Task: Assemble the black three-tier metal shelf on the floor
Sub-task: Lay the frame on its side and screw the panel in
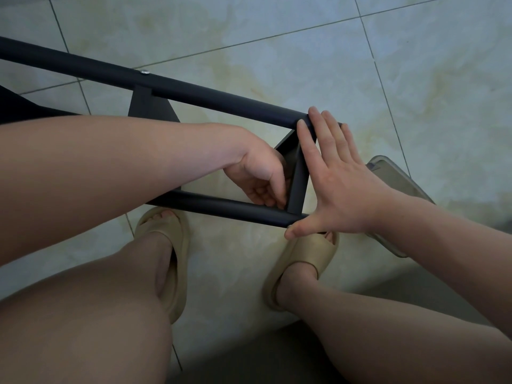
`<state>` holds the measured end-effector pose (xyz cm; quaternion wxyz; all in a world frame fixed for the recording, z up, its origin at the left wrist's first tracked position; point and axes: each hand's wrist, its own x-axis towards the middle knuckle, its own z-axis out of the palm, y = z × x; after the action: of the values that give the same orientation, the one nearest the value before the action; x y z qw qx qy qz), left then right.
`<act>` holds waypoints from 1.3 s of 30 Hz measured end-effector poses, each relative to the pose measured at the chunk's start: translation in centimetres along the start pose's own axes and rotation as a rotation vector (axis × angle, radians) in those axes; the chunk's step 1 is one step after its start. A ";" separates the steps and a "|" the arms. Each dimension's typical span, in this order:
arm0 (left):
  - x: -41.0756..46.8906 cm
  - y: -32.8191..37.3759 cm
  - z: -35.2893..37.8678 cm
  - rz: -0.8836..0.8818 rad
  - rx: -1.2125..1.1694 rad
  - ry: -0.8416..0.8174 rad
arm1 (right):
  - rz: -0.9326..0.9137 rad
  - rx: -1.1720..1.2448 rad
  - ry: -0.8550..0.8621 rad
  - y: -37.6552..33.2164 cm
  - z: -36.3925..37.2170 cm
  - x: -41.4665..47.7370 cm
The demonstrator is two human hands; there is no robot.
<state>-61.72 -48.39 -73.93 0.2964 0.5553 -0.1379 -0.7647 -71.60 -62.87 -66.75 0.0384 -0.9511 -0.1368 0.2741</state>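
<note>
Shelf frame (194, 92) lying long-wise over the tiled floor (277, 51); both hands at its end crossbar (297, 176).
Right hand (338, 187) lies flat on the crossbar's outer side, fingers straight, holding nothing. Left hand (260, 178) is inside the crossbar, its grip curled at the near corner; what it pinches is hidden. Judged: stiff, smooth-painted tube, long lever, so hold it close to the joints.

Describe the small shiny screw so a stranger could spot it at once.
Start with the pale tiled floor and the black shelf frame on it. Take its farther long tube and follow it leftward from the flat right hand at its end. The screw sits on top of that tube, above a flat black plate, the only silvery dot on the dark metal.
</note>
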 end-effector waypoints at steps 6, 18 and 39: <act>-0.2 -0.5 0.6 0.088 -0.081 0.003 | 0.002 0.009 -0.009 0.0 -0.1 0.0; -0.7 -0.4 0.5 0.116 -0.052 -0.014 | 0.004 0.013 -0.013 0.0 -0.2 0.0; -0.7 0.9 -0.6 -0.059 0.182 0.026 | 0.006 -0.001 -0.009 -0.1 -0.2 0.0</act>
<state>-60.73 -48.55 -73.09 0.2236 0.5938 -0.1866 -0.7500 -71.53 -62.79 -66.62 0.0364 -0.9503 -0.1345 0.2784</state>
